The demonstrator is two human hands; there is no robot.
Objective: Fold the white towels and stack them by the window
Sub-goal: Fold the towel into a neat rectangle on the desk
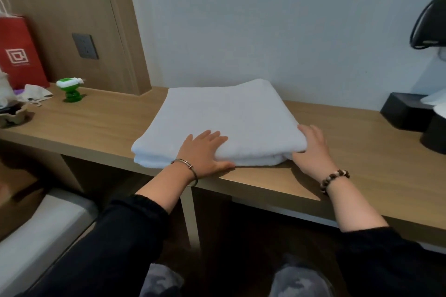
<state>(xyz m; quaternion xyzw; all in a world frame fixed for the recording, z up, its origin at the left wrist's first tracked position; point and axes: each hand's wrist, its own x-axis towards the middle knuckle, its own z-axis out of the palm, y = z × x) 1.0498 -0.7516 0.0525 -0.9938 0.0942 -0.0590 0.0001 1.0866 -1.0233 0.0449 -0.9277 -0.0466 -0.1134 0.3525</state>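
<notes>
A folded white towel [224, 118] lies flat on the wooden desk [96, 123], its back edge near the wall. The near edge shows two layers. My left hand [205, 152] rests flat on the towel's near edge with fingers straight and the thumb on the desk. My right hand [313, 149] touches the towel's near right corner, fingers straight against its side. No window is in view.
At the desk's left end stand a red paper bag [19, 53], a green and white bottle [70, 89] and some crumpled cloth [36, 94]. Black boxes [405, 113] sit at the right. A wall socket [85, 46] is on the wood panel. A white cushion [41, 231] lies below left.
</notes>
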